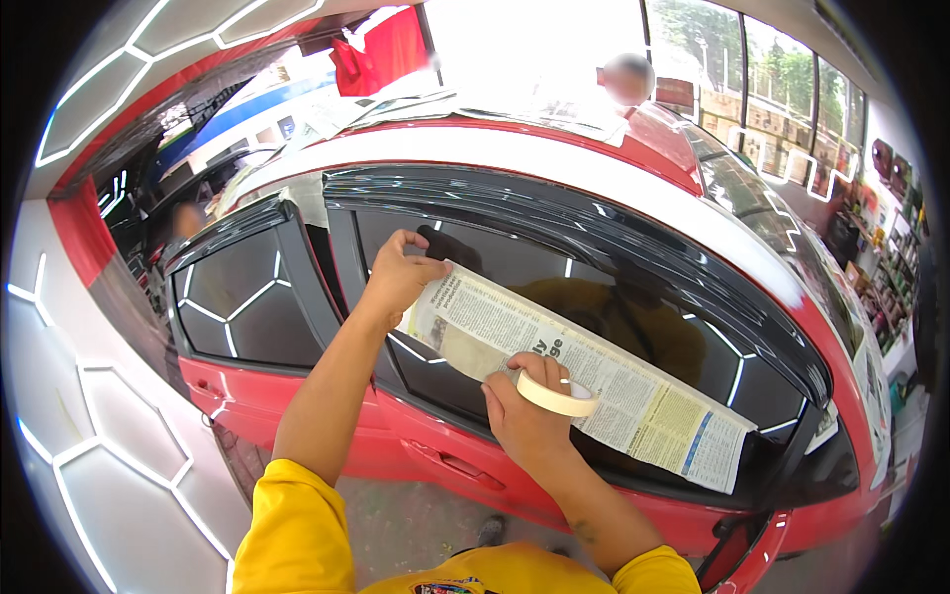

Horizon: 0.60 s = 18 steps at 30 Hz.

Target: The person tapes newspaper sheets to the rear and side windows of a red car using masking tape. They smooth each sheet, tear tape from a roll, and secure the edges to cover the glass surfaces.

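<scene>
A long strip of newspaper slants across the dark side window of a red car, with a pale band of tape along its upper edge. At its upper left end my left hand is closed, thumb and fingers pinching the corner. My right hand is lower, at the strip's middle, closed on a roll of cream masking tape with fingers hooked around the ring. Its fingertips touch or nearly touch the paper. Whether the strip rests against the glass all along, I cannot tell.
A black visor trim runs above the window, below the white-covered roof edge. Another door stands ajar at left. Newspaper sheets lie on the roof. One person is beyond the car, another at far left.
</scene>
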{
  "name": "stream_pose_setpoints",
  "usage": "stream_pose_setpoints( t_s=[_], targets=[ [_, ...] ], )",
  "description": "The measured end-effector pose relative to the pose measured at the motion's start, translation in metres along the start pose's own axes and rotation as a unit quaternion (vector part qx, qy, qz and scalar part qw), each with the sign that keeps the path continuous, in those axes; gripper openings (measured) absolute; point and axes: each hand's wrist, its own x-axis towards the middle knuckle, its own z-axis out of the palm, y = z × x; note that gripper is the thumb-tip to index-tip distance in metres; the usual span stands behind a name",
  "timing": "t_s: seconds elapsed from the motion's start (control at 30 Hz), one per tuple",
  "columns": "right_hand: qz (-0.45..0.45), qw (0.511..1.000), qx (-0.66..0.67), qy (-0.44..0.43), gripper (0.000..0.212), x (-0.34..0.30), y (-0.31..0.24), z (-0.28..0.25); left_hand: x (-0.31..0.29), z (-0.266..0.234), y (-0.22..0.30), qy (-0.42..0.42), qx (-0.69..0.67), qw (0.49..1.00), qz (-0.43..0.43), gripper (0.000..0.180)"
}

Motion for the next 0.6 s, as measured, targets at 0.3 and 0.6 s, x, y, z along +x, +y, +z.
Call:
stream_pose_setpoints(
  t_s=[0.3,0.6],
  targets=[
    [0.043,0.995,0.066,0.053,0.071,0.017,0.002,-0.104,-0.146,-0.008,0.004,0.072,0.059,0.946,0.309,0.044],
    [-0.107,0.963,0.05,-0.241,0.035,0.029,-0.056,-0.224,-0.295,-0.077,0.007,0.101,-0.144,0.846,0.503,0.045]
  ],
)
